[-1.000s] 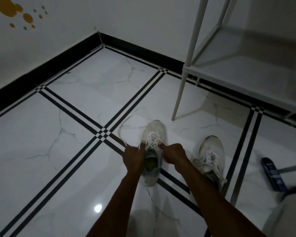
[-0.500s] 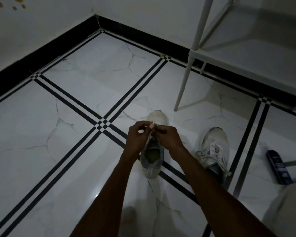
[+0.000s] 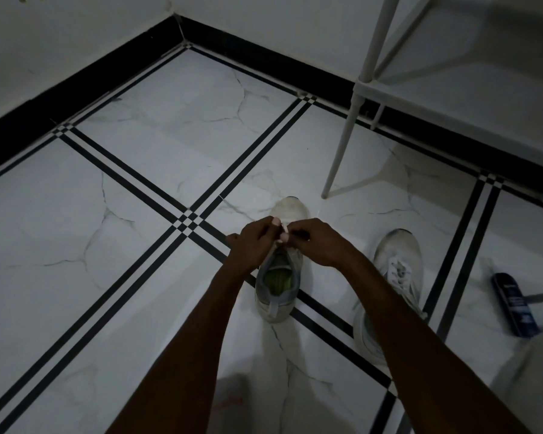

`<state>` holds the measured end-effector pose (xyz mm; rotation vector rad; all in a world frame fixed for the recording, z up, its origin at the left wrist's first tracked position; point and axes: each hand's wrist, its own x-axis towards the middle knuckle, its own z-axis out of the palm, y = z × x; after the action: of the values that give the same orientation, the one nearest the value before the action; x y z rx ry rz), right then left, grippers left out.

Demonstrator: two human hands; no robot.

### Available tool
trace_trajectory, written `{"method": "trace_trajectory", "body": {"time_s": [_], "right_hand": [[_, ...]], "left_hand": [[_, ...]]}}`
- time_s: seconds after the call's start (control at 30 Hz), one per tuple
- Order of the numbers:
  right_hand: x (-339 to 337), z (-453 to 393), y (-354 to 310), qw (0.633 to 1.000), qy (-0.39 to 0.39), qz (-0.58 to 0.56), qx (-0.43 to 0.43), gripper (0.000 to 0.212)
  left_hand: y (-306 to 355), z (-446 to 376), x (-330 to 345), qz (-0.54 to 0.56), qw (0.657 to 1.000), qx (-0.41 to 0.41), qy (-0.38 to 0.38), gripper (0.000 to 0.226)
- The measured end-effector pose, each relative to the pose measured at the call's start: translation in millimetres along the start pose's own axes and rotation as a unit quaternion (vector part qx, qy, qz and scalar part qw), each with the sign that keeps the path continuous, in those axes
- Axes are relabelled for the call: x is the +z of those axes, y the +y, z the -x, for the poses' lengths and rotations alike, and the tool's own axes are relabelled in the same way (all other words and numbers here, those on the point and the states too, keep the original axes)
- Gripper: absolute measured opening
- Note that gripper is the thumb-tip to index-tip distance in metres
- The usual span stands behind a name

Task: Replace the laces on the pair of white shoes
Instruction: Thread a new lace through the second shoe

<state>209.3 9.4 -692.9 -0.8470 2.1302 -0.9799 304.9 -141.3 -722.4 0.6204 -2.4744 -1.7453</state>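
A white shoe (image 3: 278, 296) with a green insole stands on the floor, toe pointing away from me. Above its tongue my left hand (image 3: 251, 244) and my right hand (image 3: 318, 244) meet, and both pinch the white lace (image 3: 284, 229) between their fingertips. My hands hide most of the lacing. A second white shoe (image 3: 395, 261) lies to the right, laced, partly behind my right forearm.
White marble floor tiles (image 3: 138, 277) with black stripe borders. A white metal rack (image 3: 342, 151) stands on thin legs at the back right. A dark blue can (image 3: 514, 303) lies on the floor at the right. Black skirting runs along both walls.
One second ago my hands were apart at the shoe's sides, pulling the lace ends outward. They have come together over the tongue and now pinch the lace in the middle.
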Motion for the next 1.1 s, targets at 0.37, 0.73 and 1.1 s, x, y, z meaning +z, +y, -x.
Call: {"method": "trace_trajectory", "body": {"time_s": [0.37,0.73,1.1], "right_hand": [[13.7,4.3,5.6,0.963,0.202,0.166,-0.056,0.017],[34.2,3.5,8.9,0.943,0.241,-0.228,0.012,0.017],[26.4,6.0,7.4,0.886,0.172,-0.409,0.135,0.021]], "left_hand": [[-3.8,-1.1,-7.8,-0.013,0.999,-0.038,-0.016,0.029],[1.7,2.9,-10.5,0.092,0.994,-0.014,-0.056,0.025],[14.3,1.5,-26.8,0.006,1.0,0.001,-0.003,0.019]]}}
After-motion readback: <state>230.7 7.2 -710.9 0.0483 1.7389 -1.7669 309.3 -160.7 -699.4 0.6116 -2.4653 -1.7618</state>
